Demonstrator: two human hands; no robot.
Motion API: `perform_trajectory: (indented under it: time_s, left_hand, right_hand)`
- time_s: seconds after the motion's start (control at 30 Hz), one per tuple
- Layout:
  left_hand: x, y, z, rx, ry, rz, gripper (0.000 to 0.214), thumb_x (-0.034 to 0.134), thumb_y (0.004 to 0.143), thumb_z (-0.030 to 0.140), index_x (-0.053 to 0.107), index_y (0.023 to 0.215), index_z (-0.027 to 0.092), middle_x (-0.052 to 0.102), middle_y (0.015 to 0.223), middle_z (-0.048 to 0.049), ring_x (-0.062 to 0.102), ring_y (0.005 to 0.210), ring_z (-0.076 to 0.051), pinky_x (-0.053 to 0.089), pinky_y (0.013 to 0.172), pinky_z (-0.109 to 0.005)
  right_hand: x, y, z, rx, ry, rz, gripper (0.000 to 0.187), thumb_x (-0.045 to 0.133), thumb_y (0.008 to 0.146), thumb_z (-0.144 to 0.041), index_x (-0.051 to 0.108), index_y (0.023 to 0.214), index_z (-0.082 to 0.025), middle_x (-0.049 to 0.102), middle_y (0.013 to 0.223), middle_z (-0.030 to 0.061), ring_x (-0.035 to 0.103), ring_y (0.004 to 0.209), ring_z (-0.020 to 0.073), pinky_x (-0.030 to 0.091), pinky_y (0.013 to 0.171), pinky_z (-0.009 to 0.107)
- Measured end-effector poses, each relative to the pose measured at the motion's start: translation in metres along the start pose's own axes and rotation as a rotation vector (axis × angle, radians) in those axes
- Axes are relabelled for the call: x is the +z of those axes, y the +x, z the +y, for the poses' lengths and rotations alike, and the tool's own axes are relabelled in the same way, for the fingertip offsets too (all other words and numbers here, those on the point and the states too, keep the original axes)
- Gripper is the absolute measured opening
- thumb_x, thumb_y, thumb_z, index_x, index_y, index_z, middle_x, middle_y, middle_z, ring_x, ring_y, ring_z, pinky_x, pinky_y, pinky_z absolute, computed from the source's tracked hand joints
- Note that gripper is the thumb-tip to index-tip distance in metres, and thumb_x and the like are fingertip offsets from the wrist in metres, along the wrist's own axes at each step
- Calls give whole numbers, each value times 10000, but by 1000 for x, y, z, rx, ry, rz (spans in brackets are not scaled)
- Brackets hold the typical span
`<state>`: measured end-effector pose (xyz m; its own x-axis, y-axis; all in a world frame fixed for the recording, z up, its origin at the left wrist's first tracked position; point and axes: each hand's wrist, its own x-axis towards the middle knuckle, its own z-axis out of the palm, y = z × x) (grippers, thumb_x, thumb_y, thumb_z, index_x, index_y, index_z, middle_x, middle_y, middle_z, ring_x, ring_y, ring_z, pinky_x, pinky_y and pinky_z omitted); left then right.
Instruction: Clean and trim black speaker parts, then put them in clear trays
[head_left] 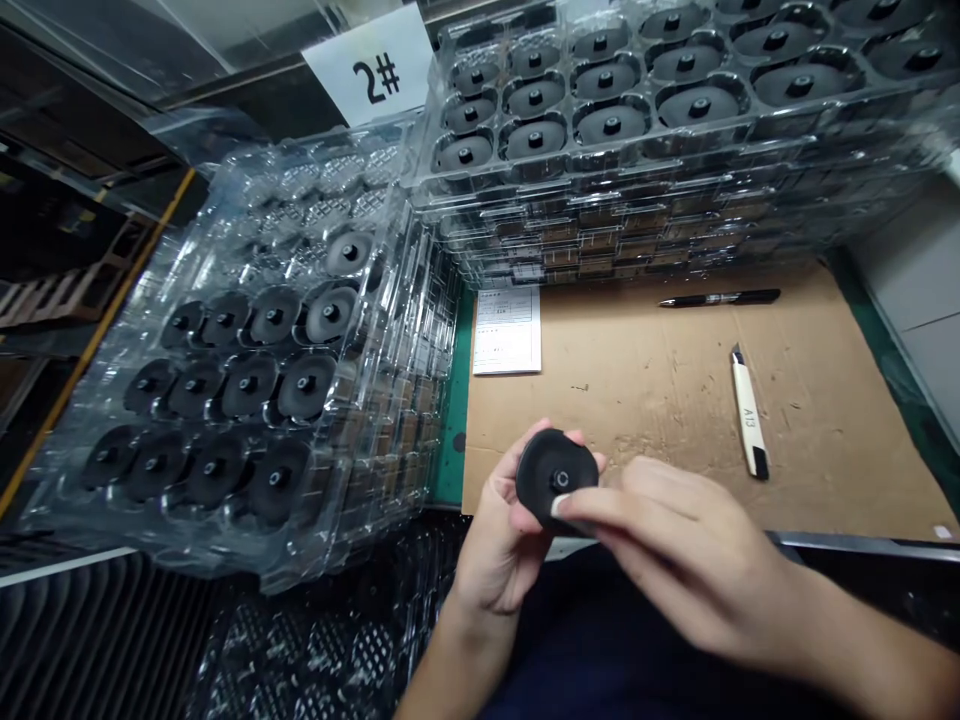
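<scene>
1. Disc [556, 478], black with a raised central hub, is held just above the near edge of the cardboard [637, 400]. It is clamped between both hands, cupped from behind by the left hand [499, 530] and pinched across its face by the right hand [675, 540].
2. Slipping could be caused by that light fingertip grip, and the disc could be dropped among the dark trays [322, 640] below.
3. Toppling could be caused by an elbow knocking the leaning stack [360, 500] of clear trays, which is loaded with similar discs, or the far stack [660, 210].
4. Cuts could be caused by reaching carelessly across the knife [748, 415], which is left near the right hand.
5. Green mat [450, 430] is overlaid by the cardboard, on which a paper sheet [507, 330] and a pen [720, 297] are laid.
6. Sign [375, 65] marked "2#" is fixed behind the stacks, and a wooden pallet [52, 290] is seen dimly beyond.
</scene>
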<state>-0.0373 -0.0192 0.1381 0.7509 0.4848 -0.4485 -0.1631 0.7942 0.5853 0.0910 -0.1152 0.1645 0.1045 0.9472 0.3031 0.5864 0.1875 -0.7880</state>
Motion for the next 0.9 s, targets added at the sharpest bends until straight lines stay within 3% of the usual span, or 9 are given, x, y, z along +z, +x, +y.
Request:
perform_trajectory:
  time_s: [0.1, 0.17, 0.27, 0.33, 0.47, 0.6, 0.73, 0.83, 0.9]
  left_hand:
    - [-5, 0, -2, -23, 4, 28, 682, 765, 616, 423, 540, 1238, 255, 615, 1194, -87, 562, 1095, -250, 442, 953, -336]
    - [-4, -1, -4, -54, -4, 38, 651, 736, 648, 449, 545, 1234, 238, 610, 1203, -97, 557, 1100, -251, 425, 973, -349]
    - [-1, -3, -4, -105, -17, 2, 696, 759, 602, 462, 555, 1221, 218, 620, 1173, -113, 598, 1025, -273, 453, 931, -379]
    - [-1, -6, -3, -159, -66, -54, 704, 784, 565, 452, 569, 1197, 228, 596, 1213, -122, 610, 1007, -292, 470, 895, -391]
    - [-5, -10, -3, -217, -207, -142, 651, 778, 586, 455, 579, 1172, 254, 543, 1290, -122, 605, 1033, -296, 490, 854, -360]
    - [-8, -9, -7, -247, -268, -151, 640, 789, 582, 429, 583, 1163, 256, 605, 1198, -92, 608, 1032, -283, 505, 842, -354]
    - [-7, -6, -7, -256, -279, -168, 622, 780, 603, 414, 581, 1168, 246, 612, 1193, -90, 607, 1044, -289, 517, 837, -345]
    - [-4, -5, -7, -250, -260, -180, 634, 773, 614, 417, 570, 1186, 233, 613, 1195, -94, 601, 1057, -299, 516, 842, -344]
    - [-3, -4, -9, -241, -236, -170, 644, 773, 610, 419, 570, 1190, 227, 617, 1190, -95, 605, 1048, -298, 511, 852, -353]
  right_hand:
    - [-8, -5, 6, 119, -183, 33, 302, 454, 854, -60, 564, 1123, -144, 570, 773, 41, 469, 696, 134, 394, 636, 283]
    - [-12, 1, 12, 34, -251, 73, 293, 436, 861, -65, 594, 1085, -167, 595, 797, 53, 455, 678, 139, 376, 622, 294]
    - [-16, 12, 26, -65, -129, 93, 293, 416, 880, -95, 622, 1055, -208, 633, 881, 47, 504, 715, 135, 413, 661, 290]
    - [-17, 12, 36, 87, -7, 122, 295, 423, 892, -126, 614, 1095, -224, 640, 944, 41, 561, 806, 135, 452, 721, 276]
    - [-10, -15, 54, 531, 118, 226, 248, 525, 871, -299, 625, 1095, -257, 641, 1068, 36, 601, 939, 170, 495, 767, 273]
    - [8, -49, 66, 747, 304, 118, 319, 512, 865, -405, 636, 1092, -220, 651, 1103, 67, 608, 1009, 219, 517, 832, 337]
    - [14, -63, 69, 791, 363, 42, 355, 499, 868, -421, 629, 1113, -201, 651, 1108, 84, 619, 989, 226, 526, 822, 349]
    - [0, -53, 56, 788, 199, 210, 311, 520, 863, -393, 619, 1111, -234, 658, 1070, 50, 631, 870, 182, 522, 711, 280]
    - [-12, -40, 38, 687, 54, 322, 279, 540, 863, -326, 602, 1129, -267, 643, 1091, 23, 613, 869, 156, 489, 685, 246]
